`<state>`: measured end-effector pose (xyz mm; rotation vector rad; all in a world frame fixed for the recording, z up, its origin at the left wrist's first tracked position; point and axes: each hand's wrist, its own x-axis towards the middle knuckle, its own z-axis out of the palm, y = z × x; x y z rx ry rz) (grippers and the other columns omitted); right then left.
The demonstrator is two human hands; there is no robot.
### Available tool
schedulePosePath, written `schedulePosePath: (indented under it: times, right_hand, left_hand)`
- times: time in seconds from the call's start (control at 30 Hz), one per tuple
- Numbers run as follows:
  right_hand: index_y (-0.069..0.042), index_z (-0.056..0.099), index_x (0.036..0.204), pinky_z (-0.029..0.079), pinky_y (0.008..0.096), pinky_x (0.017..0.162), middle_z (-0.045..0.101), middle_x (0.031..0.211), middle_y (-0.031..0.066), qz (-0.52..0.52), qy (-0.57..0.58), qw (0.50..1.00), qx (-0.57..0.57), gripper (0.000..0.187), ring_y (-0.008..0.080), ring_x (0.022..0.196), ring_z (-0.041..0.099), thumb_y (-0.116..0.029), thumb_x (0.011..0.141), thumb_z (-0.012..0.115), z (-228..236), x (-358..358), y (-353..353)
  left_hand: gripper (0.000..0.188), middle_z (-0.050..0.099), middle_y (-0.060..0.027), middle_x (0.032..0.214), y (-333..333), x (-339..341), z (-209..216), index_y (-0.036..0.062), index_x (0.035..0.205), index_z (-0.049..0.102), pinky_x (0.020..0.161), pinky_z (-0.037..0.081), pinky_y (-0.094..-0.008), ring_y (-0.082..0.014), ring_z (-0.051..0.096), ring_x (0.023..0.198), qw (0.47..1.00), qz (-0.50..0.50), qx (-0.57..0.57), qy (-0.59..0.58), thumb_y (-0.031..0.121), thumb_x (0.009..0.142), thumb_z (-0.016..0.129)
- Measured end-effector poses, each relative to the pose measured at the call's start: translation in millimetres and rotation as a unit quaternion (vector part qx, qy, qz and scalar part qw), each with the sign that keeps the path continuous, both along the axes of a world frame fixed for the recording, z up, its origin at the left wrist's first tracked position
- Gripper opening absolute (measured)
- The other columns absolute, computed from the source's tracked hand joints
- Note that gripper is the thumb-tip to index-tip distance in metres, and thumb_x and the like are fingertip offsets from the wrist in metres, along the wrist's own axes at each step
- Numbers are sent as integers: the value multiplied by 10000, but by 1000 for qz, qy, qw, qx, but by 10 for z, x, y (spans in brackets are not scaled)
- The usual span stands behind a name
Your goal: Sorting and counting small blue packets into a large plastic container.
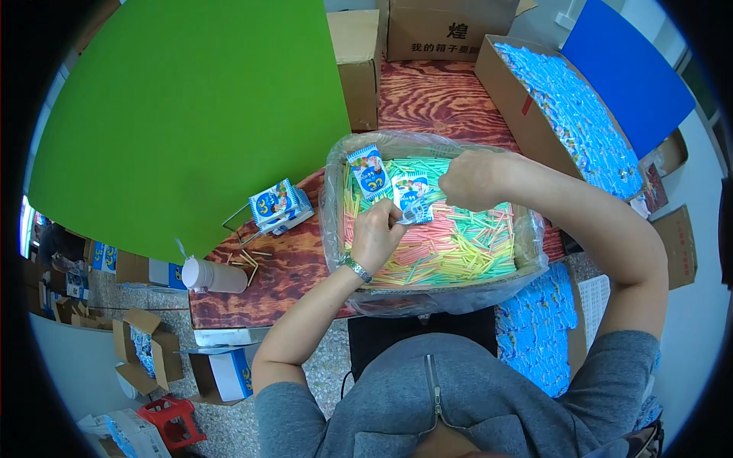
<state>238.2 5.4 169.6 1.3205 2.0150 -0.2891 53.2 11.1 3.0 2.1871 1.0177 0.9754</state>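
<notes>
A large box lined with clear plastic [330, 206] stands before me, filled with thin pastel sticks [412, 252] in pink, yellow and green. Over the sticks my left hand [376, 238] pinches the lower edge of a small blue-and-white packet [411, 188]. My right hand [477, 179] is closed in a fist just right of that packet; what lies inside the fist is hidden. Something pale and shiny stretches between the two hands, too blurred to name. Another blue-and-white packet [368, 172] rests on the sticks at the box's far left.
Left of the box, packets [276, 208] are stacked on the red wood-grain table [298, 252], near a pale pink bottle [214, 275] and loose sticks. A green panel [198, 114] rises behind. Cartons of blue packets [569, 107] stand far right; more packets [534, 328] lie below.
</notes>
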Motion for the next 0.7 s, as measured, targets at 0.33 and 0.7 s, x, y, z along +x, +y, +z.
schedulePosePath:
  times: [0.33, 0.7]
  right_hand:
    - [-13, 655, 1024, 500, 480, 831, 686, 942, 196, -40, 29, 998, -45, 352, 369, 933, 654, -334, 952, 530, -75, 116, 23]
    - [-16, 706, 970, 523, 453, 816, 696, 963, 172, -5, 43, 999, 17, 282, 346, 945, 663, -260, 920, 574, 36, -96, -39]
  left_hand:
    - [213, 633, -130, 715, -32, 3, 33, 6, 792, 576, 549, 496, -360, -261, 639, 611, 997, -47, -33, -45, 95, 752, 765]
    - [242, 597, -157, 733, -45, 44, 91, 10, 821, 567, 568, 477, -412, -335, 616, 650, 996, -67, 58, -6, 126, 758, 770]
